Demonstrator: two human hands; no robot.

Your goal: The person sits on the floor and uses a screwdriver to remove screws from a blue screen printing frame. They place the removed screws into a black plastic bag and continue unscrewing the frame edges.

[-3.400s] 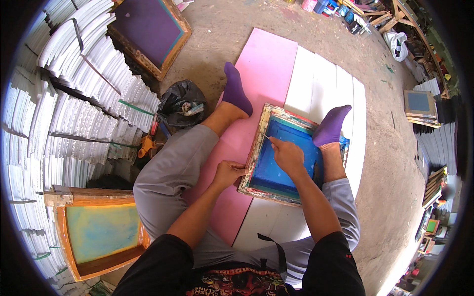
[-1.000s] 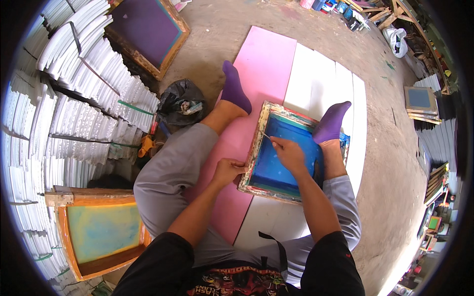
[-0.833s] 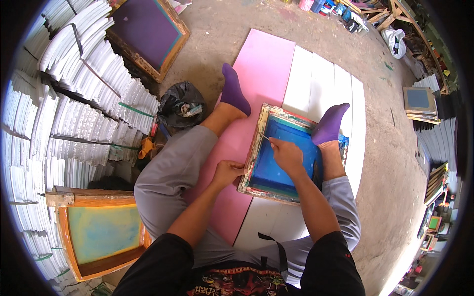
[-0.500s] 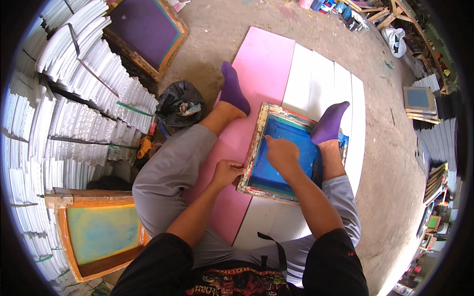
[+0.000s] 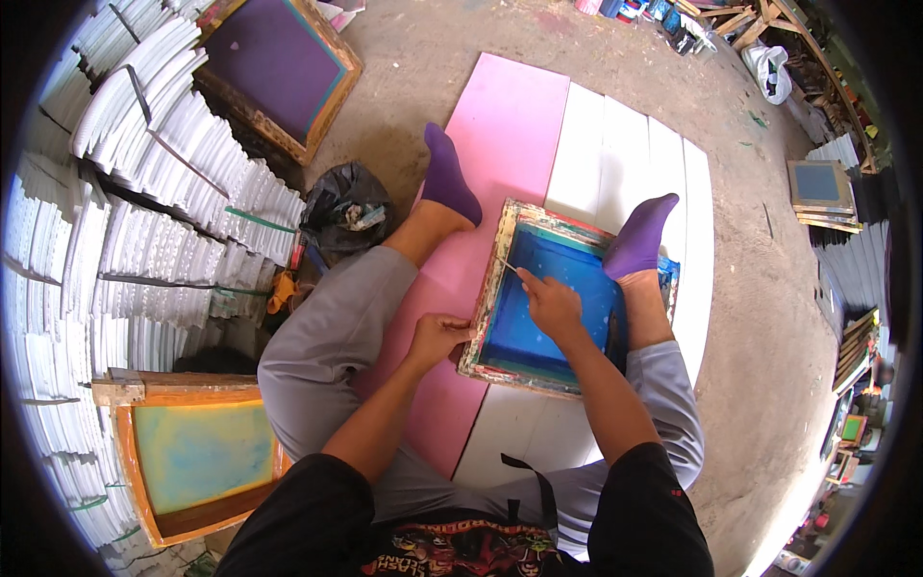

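Between my legs lies a screen printing frame, its wooden border crusted with paint and its mesh deep blue with pale specks. My left hand pinches the frame's left edge near its lower corner. Over the blue mesh, my right hand is closed around a thin pale stick, whose tip points to the frame's left border. Whether that stick has a brush or blade end is too small to tell. My right foot in a purple sock rests at the frame's right side.
Pink and white boards lie under the frame. Strapped stacks of white sheets rise at left. Nearby are a black plastic bag, an orange-framed screen and a purple screen. More small screens are piled at right.
My right hand has shifted slightly down, and more of the thin stick shows across the frame's left border. My left hand stays on the frame edge.
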